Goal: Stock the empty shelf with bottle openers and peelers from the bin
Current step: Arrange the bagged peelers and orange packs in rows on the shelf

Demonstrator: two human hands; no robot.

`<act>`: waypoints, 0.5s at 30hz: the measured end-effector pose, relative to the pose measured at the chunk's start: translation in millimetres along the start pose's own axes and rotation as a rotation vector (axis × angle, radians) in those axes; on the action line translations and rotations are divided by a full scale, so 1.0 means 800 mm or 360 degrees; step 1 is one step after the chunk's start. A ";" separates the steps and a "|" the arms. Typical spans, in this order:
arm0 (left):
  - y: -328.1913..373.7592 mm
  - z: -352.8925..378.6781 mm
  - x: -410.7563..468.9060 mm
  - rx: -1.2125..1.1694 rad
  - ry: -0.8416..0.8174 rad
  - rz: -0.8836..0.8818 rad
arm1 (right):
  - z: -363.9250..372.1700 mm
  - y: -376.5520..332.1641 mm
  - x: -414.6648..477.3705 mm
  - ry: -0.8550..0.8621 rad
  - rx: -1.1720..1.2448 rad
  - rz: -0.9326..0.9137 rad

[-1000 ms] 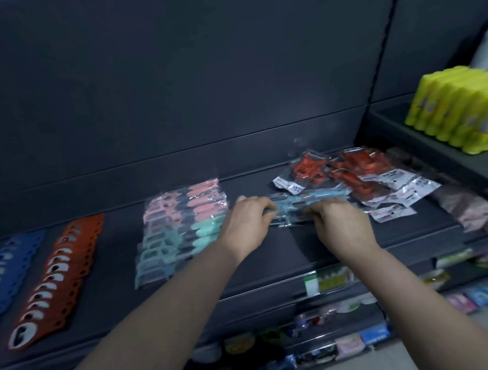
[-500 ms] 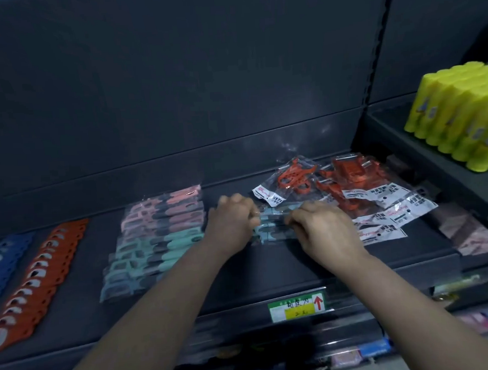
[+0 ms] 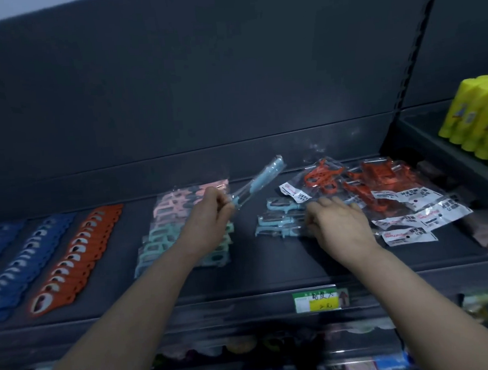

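My left hand (image 3: 210, 212) pinches one light blue peeler (image 3: 261, 181) in a clear bag and holds it tilted up above the dark shelf (image 3: 270, 269). A short row of bagged light blue peelers (image 3: 279, 220) lies on the shelf; my right hand (image 3: 336, 222) rests on its right end with curled fingers. Left of my left hand lie bagged pink and teal peelers (image 3: 176, 226). Red peelers in bags (image 3: 380, 190) lie to the right. Orange bottle openers (image 3: 78, 252) and blue bottle openers (image 3: 18, 255) form rows at the far left.
Yellow bottles (image 3: 479, 124) stand on a neighbouring shelf at the right. A green and yellow price tag (image 3: 318, 297) sits on the shelf's front edge. Lower shelves hold small mixed goods (image 3: 247, 344). The dark back panel (image 3: 231, 85) rises behind.
My left hand has lifted one blue peeler off the pile and moved left and up with it. My right hand stayed on the remaining blue peelers. The camera moved closer.
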State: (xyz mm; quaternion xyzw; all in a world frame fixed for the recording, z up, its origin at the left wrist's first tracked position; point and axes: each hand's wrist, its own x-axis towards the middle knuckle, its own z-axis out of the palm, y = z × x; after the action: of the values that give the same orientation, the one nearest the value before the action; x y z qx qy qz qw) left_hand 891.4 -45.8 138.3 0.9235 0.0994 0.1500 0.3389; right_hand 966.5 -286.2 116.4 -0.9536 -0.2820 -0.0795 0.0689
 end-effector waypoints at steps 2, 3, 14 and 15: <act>-0.010 -0.016 -0.008 -0.0061 0.0085 -0.0087 | -0.001 -0.011 0.000 -0.0054 0.0066 0.0014; -0.014 -0.024 -0.012 -0.0057 0.0096 -0.0136 | -0.001 -0.019 -0.001 -0.0121 0.0115 0.0030; -0.027 -0.029 -0.048 0.0108 -0.0325 0.0086 | 0.011 -0.079 -0.023 -0.0223 0.0061 0.0271; -0.032 -0.034 -0.050 0.0112 -0.0335 0.0104 | 0.012 -0.080 -0.022 -0.0248 0.0038 0.0281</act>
State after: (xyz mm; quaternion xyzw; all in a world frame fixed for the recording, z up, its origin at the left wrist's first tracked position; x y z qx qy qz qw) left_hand 842.3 -22.0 133.1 0.9482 0.0384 0.0596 0.3097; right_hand 918.0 -241.0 109.6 -0.9771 -0.2025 0.0046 0.0649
